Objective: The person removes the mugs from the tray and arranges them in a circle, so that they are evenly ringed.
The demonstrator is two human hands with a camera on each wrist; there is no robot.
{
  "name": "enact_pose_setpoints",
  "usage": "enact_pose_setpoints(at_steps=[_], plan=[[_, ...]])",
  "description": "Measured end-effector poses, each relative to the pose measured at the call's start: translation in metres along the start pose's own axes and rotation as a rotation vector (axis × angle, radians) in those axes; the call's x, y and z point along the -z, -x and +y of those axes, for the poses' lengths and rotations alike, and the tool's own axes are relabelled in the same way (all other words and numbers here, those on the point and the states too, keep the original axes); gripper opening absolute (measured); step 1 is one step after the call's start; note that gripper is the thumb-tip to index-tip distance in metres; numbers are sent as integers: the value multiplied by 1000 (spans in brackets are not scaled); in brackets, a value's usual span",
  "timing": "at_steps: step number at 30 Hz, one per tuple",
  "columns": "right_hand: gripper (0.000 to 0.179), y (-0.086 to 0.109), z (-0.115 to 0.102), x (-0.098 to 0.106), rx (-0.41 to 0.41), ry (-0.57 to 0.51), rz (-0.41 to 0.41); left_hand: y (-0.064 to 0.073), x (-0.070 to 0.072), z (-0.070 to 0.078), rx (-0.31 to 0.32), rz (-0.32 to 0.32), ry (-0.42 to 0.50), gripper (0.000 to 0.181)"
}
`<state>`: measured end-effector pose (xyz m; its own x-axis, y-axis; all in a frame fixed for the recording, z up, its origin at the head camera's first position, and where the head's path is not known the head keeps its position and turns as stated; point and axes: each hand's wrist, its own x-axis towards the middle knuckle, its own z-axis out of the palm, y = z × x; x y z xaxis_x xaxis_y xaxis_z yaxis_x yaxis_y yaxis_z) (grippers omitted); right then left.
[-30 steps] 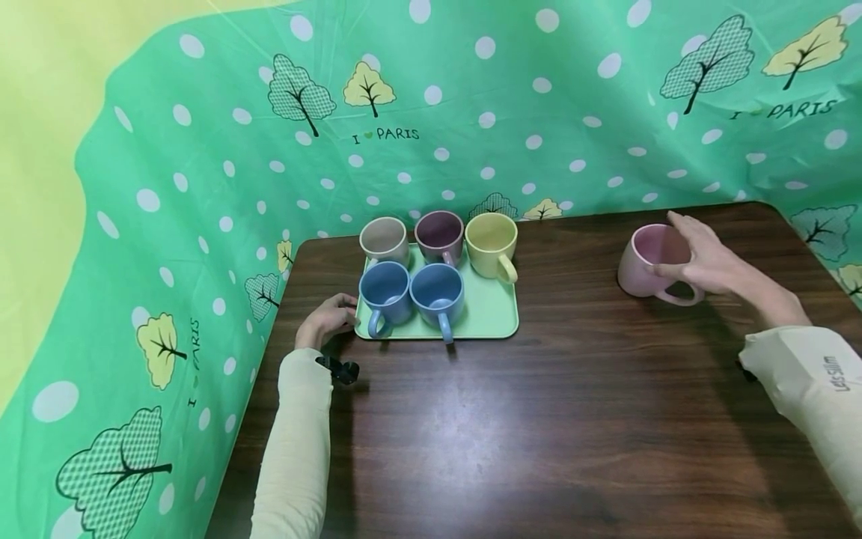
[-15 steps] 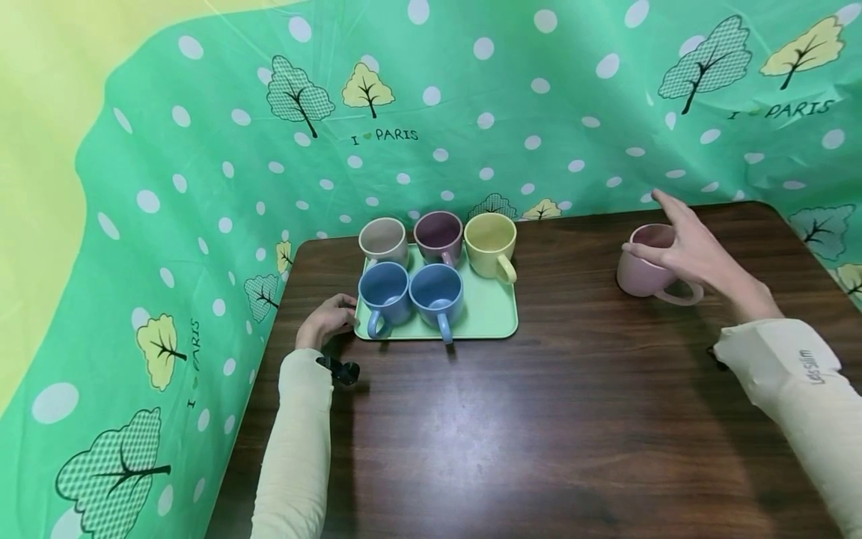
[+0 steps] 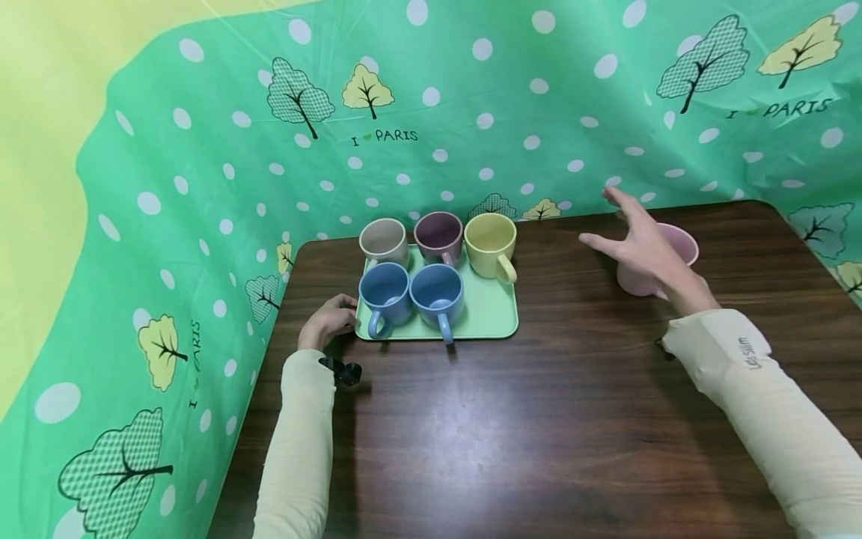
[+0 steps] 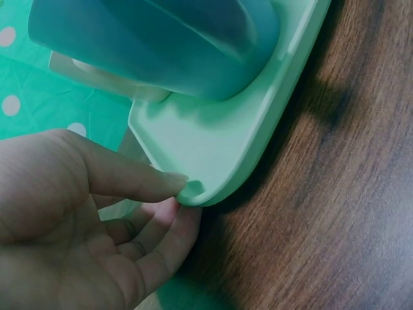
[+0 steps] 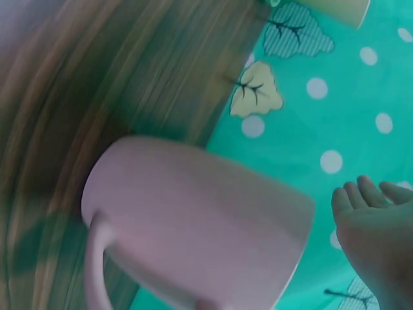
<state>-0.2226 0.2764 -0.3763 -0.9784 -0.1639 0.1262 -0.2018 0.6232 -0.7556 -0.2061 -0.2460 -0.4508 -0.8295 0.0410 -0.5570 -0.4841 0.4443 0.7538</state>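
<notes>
My left hand (image 3: 327,319) holds the left edge of a pale green tray (image 3: 490,308). In the left wrist view its thumb lies on the tray's rim, with fingers beneath. Two blue mugs, one at left (image 3: 387,296) and one beside it (image 3: 438,296), stand in the tray's front row. Behind them are a greyish mug (image 3: 385,247), a purple mug (image 3: 439,236) and a yellow mug (image 3: 486,258). Far to the right, my right hand (image 3: 641,241) hovers with spread fingers over a pink mug (image 3: 682,244), partly hiding it. The right wrist view shows the pink mug's side and handle (image 5: 95,265).
A dark wooden table (image 3: 471,442) carries everything. Green dotted cloth (image 3: 471,90) with tree prints hangs along the table's back and left edges. A black wrist strap device (image 3: 345,372) sits on the left wrist.
My right hand has come off the pink mug and moved left across it, fingers spread. The pink mug stays in place. The left hand and tray have not moved.
</notes>
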Motion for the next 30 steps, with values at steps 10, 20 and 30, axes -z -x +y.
enact_pose_setpoints(at_steps=[10, 20, 30], plan=[[91, -13, -11, -25, -9, 10, 7, -1, -1, 0, 10, 17, -19, 44], [91, -26, -16, -54, 32, 14, 2, 0, -1, 3, 14, 29, -20, 44], [93, -37, -20, -78, 51, -15, -30, 0, -2, 2, 5, 31, -18, 45]])
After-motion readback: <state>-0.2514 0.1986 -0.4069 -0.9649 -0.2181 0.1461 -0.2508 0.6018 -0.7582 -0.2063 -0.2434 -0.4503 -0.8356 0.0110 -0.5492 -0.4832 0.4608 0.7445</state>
